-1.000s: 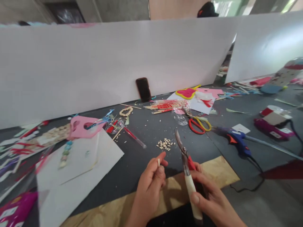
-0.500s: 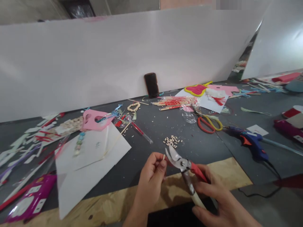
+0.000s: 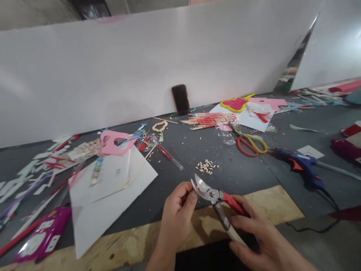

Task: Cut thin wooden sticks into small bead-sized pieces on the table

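So the bench is a dark slab with a wood strip along the front (image 3: 239,173), white board (image 3: 98,82) standing behind it. My right hand (image 3: 254,229) is closed round the handles, red one on top. Left hand (image 3: 180,207) has thumb and finger pinched tight, just this side of the pile. The pruners (image 3: 213,195) angle up to the left, blades apart. Half a second ago the tips were just beside the left fingertips; now they're right up at them. Phone (image 3: 181,99) leans on the board, same as before. Pile of cut bits (image 3: 207,166) looks unchanged. The stick showed in the pinch earlier; can't tell now, blades and fingers hide that spot.
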{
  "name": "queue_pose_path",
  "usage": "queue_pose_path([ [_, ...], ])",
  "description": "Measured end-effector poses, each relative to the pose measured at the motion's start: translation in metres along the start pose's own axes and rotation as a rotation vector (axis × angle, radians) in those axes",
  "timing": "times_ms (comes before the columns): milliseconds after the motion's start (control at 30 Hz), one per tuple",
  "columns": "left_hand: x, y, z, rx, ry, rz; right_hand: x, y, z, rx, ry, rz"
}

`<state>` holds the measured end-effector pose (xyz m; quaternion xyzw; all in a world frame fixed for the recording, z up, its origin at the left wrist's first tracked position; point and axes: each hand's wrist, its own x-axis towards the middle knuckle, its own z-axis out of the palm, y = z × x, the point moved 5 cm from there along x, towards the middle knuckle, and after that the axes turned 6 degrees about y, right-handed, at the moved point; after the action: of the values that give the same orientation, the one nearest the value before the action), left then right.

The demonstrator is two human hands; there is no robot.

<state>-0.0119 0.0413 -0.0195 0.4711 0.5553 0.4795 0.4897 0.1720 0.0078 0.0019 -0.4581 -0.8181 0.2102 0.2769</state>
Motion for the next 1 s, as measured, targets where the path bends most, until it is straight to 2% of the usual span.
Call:
queue_pose_path([
  [267,-0.001,0.002,-0.001,0.029,-0.001,0.025,0.0,0.005,0.002,-0.06,-0.041,-0.01],
  [500,-0.003,0.003,0.0,0.036,0.019,0.019,-0.001,0.007,0.003,-0.197,0.069,-0.085],
  [667,-0.002,0.009,0.002,0.0,0.024,0.067,-0.004,0.01,0.01,-0.258,0.127,-0.098],
  [833,-0.003,0.011,0.005,-0.001,0.046,0.086,-0.007,0.019,0.017,-0.274,0.133,-0.104],
  [1000,-0.001,0.011,0.006,-0.023,0.053,0.09,-0.001,0.02,0.015,-0.257,0.105,-0.119],
])
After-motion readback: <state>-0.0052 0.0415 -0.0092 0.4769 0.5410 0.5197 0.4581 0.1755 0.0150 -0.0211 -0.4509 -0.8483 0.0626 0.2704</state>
